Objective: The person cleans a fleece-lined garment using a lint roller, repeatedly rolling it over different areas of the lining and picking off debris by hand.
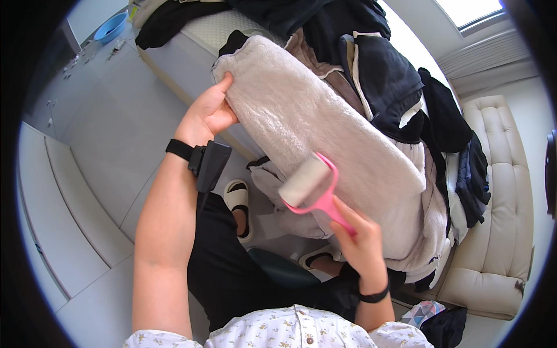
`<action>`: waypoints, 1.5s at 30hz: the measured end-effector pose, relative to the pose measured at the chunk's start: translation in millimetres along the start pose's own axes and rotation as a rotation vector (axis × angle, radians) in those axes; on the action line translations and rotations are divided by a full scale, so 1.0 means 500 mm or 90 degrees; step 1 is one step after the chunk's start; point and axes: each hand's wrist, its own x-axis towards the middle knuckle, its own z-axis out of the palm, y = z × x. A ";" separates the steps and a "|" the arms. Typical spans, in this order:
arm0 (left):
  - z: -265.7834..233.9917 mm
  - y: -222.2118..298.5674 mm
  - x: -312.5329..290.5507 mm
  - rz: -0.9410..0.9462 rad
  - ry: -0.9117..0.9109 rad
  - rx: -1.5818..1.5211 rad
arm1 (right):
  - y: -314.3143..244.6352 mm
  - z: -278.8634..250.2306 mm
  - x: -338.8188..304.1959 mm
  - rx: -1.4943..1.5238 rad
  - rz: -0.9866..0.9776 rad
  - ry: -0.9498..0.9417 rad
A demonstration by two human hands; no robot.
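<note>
A pale grey-beige fleece garment (pixel 301 110), its plush side up, lies stretched out from the bed toward my lap. It ends in a dark cuff (pixel 234 43) at the far left. My left hand (pixel 213 109) grips its left edge near that cuff, thumb on top and the other fingers partly hidden. In my right hand (pixel 361 239) is the pink handle of a lint roller (pixel 307 178). The roller's white cylinder is over the garment's near left edge, slightly blurred; whether it touches the fleece I cannot tell.
Dark clothes (pixel 386 81) are heaped on the bed (pixel 191 46) beyond the garment. A cream tufted cushioned panel (pixel 493 203) stands at the right. Far left, a blue basin (pixel 111 27) and white scraps are on the tiled floor (pixel 116 116). Below me is a dark round seat (pixel 278 269).
</note>
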 end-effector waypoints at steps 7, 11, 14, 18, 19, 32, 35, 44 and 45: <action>0.026 0.010 -0.046 -0.045 -0.050 0.173 | -0.030 -0.066 -0.020 0.258 -0.043 0.079; 0.019 0.006 -0.065 -0.137 -0.229 0.291 | -0.076 0.012 0.073 0.241 -0.089 0.080; 0.004 -0.013 -0.063 -0.094 -0.224 0.249 | -0.076 0.054 0.114 0.216 -0.152 0.063; 0.014 -0.005 -0.077 -0.111 -0.238 0.270 | -0.039 0.029 0.095 0.191 -0.122 0.042; 0.014 -0.007 -0.075 -0.119 -0.268 0.268 | -0.031 0.021 0.088 0.185 -0.105 0.043; 0.064 -0.018 -0.109 -0.058 -0.224 0.222 | -0.040 -0.021 0.096 0.132 -0.143 0.041; 0.047 -0.014 -0.112 -0.055 -0.280 0.272 | -0.009 -0.046 0.079 0.120 -0.102 0.042; 0.110 -0.061 -0.153 0.042 -0.140 0.329 | 0.058 -0.164 -0.013 0.193 -0.028 0.099; 0.116 -0.061 -0.154 0.044 -0.143 0.332 | 0.066 -0.167 -0.019 0.249 -0.015 0.148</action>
